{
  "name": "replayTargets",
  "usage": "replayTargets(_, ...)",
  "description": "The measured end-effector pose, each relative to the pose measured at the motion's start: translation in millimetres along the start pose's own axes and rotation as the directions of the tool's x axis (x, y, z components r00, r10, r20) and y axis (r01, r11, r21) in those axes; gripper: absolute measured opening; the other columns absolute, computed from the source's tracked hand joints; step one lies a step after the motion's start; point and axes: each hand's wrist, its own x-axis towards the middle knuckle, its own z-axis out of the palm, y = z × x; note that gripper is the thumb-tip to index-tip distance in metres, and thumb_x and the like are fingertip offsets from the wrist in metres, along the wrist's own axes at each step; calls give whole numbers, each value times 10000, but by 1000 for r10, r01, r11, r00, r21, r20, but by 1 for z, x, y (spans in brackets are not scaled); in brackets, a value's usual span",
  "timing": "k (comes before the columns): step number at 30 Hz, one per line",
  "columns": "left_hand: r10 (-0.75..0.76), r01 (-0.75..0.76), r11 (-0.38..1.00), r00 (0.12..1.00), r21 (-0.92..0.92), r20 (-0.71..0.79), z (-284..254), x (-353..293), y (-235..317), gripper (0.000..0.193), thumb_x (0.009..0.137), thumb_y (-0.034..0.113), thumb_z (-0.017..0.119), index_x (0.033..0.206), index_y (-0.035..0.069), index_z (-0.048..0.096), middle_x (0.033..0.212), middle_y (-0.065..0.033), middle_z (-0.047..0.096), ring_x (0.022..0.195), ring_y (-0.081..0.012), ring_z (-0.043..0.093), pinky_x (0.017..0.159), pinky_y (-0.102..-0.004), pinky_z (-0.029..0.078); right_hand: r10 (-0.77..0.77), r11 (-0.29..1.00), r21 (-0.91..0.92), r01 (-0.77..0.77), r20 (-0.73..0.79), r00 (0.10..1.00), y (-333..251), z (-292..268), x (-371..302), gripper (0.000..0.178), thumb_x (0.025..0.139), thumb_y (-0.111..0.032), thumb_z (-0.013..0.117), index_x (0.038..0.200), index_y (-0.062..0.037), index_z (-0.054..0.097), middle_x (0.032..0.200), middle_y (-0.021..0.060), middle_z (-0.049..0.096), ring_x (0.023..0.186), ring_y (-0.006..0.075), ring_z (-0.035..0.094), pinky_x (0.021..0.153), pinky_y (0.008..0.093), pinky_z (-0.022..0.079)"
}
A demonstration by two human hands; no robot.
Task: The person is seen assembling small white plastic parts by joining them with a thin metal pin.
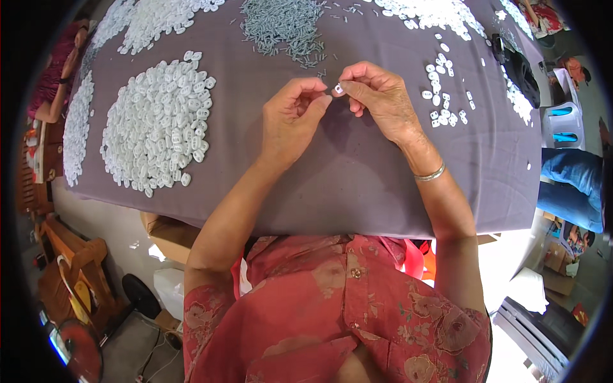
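Observation:
Over the middle of the table, my two hands meet almost fingertip to fingertip. My right hand (378,99) pinches a small white plastic piece (338,89) with dark openings between thumb and forefinger. My left hand (292,120) is closed in a pinch right beside that piece; whatever sits between its fingertips is too small to make out. Just beyond the hands lies a heap of thin grey pins (281,29). A large pile of white plastic pieces (159,124) spreads to the left. A loose group of similar white pieces (437,86) is scattered to the right.
A dark grey cloth covers the table (357,191). More white heaps (150,25) line its far side, and another (76,134) its left edge. A black item (518,73) rests at the far right. One person's arm (60,89) shows left, another's jeans (571,185) right.

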Motion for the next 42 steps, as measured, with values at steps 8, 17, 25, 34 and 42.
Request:
replayTargets(8,102,-104,987,995,121,20,1,4,-2,160,837,-11,629,995,10,620,904,-3,573,764,-53,540,588,-191,436,-17,998,64,19,-41,999,9,13,-7,79,880,-101,598,903,-28,619,714,-16,573,562,35,489,490,186,404)
replayTargets(17,-95,101,988,994,117,-54,-3,5,13,67,853,29,602,918,24,618,840,3,595,736,-59,566,582,-200,442,-187,949,-283,142,-140,972,11,-5,2,47,843,-79,633,853,-37,653,729,-26,580,590,44,501,532,187,419)
replayTargets(25,-54,57,997,996,43,-65,-10,10,9,62,878,48,583,929,28,611,834,-20,621,701,-64,581,554,-195,450,-404,465,-817,341,148,903,6,-24,2,83,780,-52,647,803,-12,578,738,63,549,683,209,565,604,319,460)
replayTargets(34,-77,77,996,997,52,-1,-17,11,13,69,853,10,600,920,13,618,808,-32,621,655,-82,588,527,-189,437,-558,370,-881,294,42,829,15,-42,10,93,799,-65,615,788,-9,541,742,115,559,680,308,569,605,376,453)
replayTargets(42,-84,92,991,993,97,-85,-17,14,13,80,843,20,607,919,24,630,803,-16,615,633,-68,571,512,-184,421,-566,353,-930,-102,-299,768,-2,-69,18,172,826,-189,614,848,-18,616,779,106,620,670,243,617,644,339,482)
